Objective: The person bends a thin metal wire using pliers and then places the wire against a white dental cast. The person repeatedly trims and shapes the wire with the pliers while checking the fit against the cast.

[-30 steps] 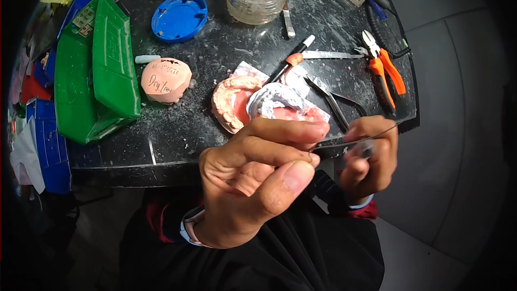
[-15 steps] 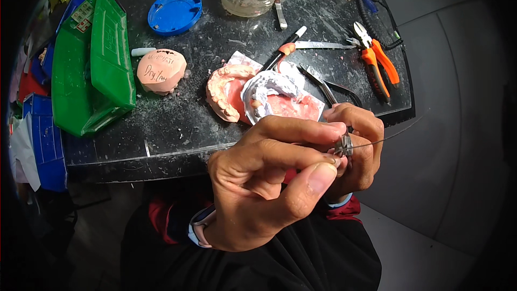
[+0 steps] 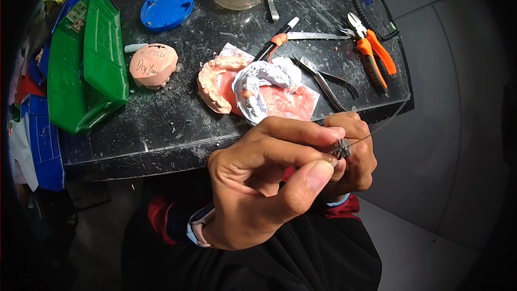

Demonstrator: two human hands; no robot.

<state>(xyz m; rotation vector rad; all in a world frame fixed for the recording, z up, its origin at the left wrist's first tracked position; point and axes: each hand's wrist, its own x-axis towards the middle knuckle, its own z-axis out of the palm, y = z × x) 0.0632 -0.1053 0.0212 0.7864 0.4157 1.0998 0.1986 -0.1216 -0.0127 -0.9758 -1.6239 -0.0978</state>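
In the head view, the left hand (image 3: 264, 178) is pinching one thin wire (image 3: 371, 134) between thumb and fingers, below the black bench's (image 3: 124, 145) near edge. The right hand (image 3: 360, 161) is curling its fingers around one small metal plier head (image 3: 343, 149), its handles hidden. One peach dental cast (image 3: 210, 89) and one white dental cast (image 3: 245, 82) are lying touching.

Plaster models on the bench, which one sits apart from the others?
The pink block with handwriting, beside the green bin; the peach arch and white arch lie close together.
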